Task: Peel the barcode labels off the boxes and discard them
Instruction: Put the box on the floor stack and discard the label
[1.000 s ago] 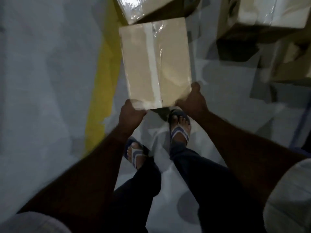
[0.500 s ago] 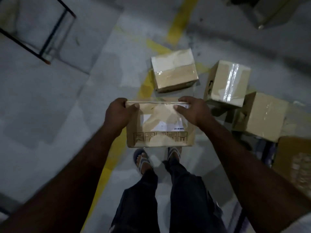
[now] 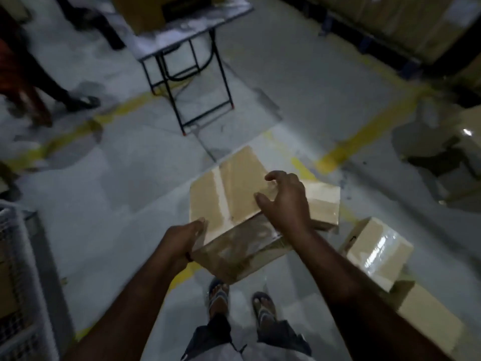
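Left hand [image 3: 179, 239]: fingers curled under the near left corner of the box [image 3: 234, 188], thumb laid along the top edge. A firm grip that takes the load. Right hand [image 3: 286, 204]: fingers spread and half curled, claw-like, over the right side of the top face. It grips nothing. The thumb looks close to the card, but I cannot tell if it touches.

The box is in the air in front of me, above my feet, tilted with its near side dropped toward me. Plain brown card, with a tape seam [image 3: 221, 196] down the top. The near side [image 3: 242, 247] is glossy, wrapped in clear film or tape. No label shows on either face in view.

Handling, my guess: light, since one hand carries it at a corner. Stiff card, corners sound. The glossy side would be slick, so grip on edges and bare card, not film.

Around: two more boxes [image 3: 324, 204] [image 3: 377, 250] on the floor [image 3: 117, 191] to my right, and a folding table [image 3: 187, 45] ahead.
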A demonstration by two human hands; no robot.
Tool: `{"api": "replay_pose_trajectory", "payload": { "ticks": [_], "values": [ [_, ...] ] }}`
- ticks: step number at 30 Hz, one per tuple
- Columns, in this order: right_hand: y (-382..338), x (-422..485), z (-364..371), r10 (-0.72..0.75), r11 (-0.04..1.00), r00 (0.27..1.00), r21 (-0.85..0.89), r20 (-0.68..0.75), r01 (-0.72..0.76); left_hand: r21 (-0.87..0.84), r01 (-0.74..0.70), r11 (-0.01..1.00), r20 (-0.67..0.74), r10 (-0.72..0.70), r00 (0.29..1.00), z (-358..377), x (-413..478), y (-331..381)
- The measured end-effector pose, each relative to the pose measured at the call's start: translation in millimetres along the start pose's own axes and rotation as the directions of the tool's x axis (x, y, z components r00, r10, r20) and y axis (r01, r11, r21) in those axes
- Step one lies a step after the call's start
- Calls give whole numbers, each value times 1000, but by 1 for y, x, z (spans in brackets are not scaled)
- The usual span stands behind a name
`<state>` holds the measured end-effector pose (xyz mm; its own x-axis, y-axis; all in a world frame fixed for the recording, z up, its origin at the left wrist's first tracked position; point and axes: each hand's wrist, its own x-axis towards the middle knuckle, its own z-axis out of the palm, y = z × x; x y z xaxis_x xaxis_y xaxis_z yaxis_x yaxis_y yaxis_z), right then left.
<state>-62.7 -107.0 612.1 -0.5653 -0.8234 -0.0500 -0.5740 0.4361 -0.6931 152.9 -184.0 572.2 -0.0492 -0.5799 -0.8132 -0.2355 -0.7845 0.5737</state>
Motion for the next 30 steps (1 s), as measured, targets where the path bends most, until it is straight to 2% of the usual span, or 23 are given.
{"api": "replay_pose_trajectory", "payload": {
  "ticks": [3,6,10,15,18,22,27,30],
  "values": [
    [-55,-20,4,-236,971,969,-27,78,239,-131,50,990,-34,-55,998,-35,-19,-23],
    [-100,-46,11,-398,914,901,-15,171,406,-275,2,962,-167,-50,985,-68,-37,-40],
    [-150,-87,21,-454,883,853,0,259,470,-399,-132,907,-383,-35,923,-117,-59,-68],
    [-194,-157,46,-590,804,754,117,289,584,-513,-150,846,-427,-100,899,-168,-107,-113],
    [-217,-180,62,-574,816,722,201,387,542,-517,-215,829,-462,-59,885,-219,-132,-139],
    [-266,-191,97,-499,861,665,228,556,456,-363,-343,866,-677,8,736,-296,-183,-154],
    [-340,-233,151,-521,836,601,220,606,503,-244,-475,845,-841,59,537,-390,-242,-156],
    [-375,-266,186,-537,825,527,280,659,490,-34,-383,923,-921,120,370,-441,-286,-166]
  ]
}}
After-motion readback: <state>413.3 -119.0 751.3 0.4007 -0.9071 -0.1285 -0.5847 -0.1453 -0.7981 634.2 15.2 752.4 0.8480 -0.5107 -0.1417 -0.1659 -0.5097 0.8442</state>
